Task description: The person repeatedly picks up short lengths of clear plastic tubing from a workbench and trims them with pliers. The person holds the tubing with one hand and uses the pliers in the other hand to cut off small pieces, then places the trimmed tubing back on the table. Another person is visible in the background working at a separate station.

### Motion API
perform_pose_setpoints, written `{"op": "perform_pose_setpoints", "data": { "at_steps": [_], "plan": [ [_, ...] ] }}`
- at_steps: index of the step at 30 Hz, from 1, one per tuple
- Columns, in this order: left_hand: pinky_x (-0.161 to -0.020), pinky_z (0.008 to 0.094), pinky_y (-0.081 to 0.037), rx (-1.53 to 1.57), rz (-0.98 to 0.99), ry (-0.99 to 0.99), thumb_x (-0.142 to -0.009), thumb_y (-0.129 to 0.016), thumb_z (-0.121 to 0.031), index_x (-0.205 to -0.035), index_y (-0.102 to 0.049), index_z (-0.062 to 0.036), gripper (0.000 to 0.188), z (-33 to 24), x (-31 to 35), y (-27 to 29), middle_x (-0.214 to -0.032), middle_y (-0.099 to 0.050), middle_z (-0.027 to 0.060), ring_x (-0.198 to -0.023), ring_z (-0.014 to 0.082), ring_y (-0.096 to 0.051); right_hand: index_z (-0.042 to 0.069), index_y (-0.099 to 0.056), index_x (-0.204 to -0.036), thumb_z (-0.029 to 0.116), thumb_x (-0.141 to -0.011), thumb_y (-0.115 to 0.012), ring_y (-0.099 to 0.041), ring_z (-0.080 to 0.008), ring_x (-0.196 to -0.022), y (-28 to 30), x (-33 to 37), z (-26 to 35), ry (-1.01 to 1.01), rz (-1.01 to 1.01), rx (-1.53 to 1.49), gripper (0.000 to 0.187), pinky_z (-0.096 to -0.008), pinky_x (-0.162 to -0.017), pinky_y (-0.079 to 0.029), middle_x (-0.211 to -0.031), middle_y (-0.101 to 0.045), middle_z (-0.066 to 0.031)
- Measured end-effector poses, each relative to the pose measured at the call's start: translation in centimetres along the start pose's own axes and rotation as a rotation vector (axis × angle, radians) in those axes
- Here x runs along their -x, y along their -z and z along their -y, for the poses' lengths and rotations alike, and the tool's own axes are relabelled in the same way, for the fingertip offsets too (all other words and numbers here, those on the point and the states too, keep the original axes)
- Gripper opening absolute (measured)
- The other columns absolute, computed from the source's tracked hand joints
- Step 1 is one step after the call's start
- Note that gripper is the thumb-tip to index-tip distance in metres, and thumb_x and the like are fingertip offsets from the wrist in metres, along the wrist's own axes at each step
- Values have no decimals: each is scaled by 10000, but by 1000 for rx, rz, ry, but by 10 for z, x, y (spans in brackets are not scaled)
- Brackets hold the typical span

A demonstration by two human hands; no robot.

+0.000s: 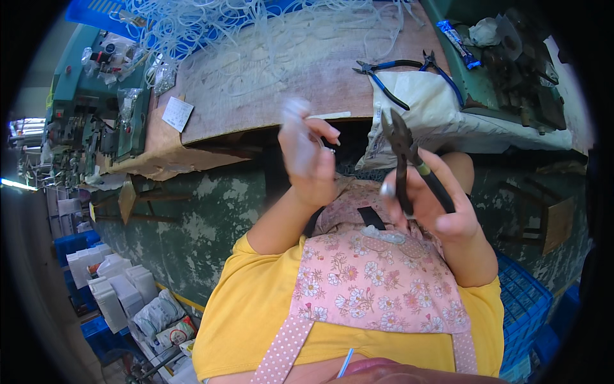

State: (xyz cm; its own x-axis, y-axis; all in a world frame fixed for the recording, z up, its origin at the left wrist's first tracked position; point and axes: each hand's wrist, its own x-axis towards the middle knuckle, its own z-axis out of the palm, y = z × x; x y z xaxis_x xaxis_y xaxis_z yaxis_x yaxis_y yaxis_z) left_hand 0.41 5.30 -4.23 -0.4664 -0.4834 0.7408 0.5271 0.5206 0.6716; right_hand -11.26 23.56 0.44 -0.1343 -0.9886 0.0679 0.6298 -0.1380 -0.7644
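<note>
My right hand [441,201] is closed around black-handled pliers [401,137], whose jaws point up and away from me. The handles are spread apart between my fingers and thumb. To the left, my left hand [310,157] is raised in front of the table edge with its fingers curled. A translucent, whitish smear [296,121] shows along that hand; motion blurs it, so I cannot tell what it is. On the table beyond lie two blue-handled cutters [390,86] [441,73], partly on a white sack [416,102].
Clear tubing-like plastic strands [211,29] heap over a blue crate at the back of the worn table [256,89]. A paper slip [177,114] lies at left. Green machines flank both sides. Wooden stools [556,224] and a blue crate [521,301] stand low at right.
</note>
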Motion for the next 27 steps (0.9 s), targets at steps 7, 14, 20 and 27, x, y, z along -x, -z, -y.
{"op": "perform_pose_setpoints", "data": {
  "at_steps": [7, 14, 20, 27],
  "plan": [
    [-727, 315, -436, 742, -400, 313, -877, -464, -306, -1479, -190, -74, 701, -21, -20, -9, -1215, -502, 118, -829, 164, -493, 184, -585, -1261, 114, -599, -737, -536, -294, -888, -16, -4, -12, 325, -167, 1547, 683, -373, -762, -454, -1087, -504, -138],
    [-729, 314, -433, 750, -367, 249, -876, -464, -310, -1475, -204, -75, 695, -23, -17, -8, -1174, -504, 113, -818, 156, -486, 203, -570, -1279, 131, -574, -750, -522, -294, -862, -20, -1, -14, 353, -122, 1673, 731, -394, -732, -447, -1071, -500, -127],
    [-721, 309, -434, 754, -350, 243, -867, -468, -296, -1472, -209, -75, 695, -24, -18, -8, -1158, -502, 111, -811, 152, -485, 212, -565, -1287, 93, -603, -734, -518, -289, -851, -21, -2, -14, 315, -110, 1681, 715, -388, -730, -446, -1053, -499, -122],
    [-737, 309, -428, 777, -401, 333, -846, -450, -274, -1454, -252, -72, 671, -28, -16, -11, -1134, -510, 110, -808, 157, -488, 221, -564, -1291, 62, -641, -696, -508, -259, -776, -16, -4, -18, 355, -113, 1762, 682, -349, -685, -457, -981, -510, -108]
  ]
}}
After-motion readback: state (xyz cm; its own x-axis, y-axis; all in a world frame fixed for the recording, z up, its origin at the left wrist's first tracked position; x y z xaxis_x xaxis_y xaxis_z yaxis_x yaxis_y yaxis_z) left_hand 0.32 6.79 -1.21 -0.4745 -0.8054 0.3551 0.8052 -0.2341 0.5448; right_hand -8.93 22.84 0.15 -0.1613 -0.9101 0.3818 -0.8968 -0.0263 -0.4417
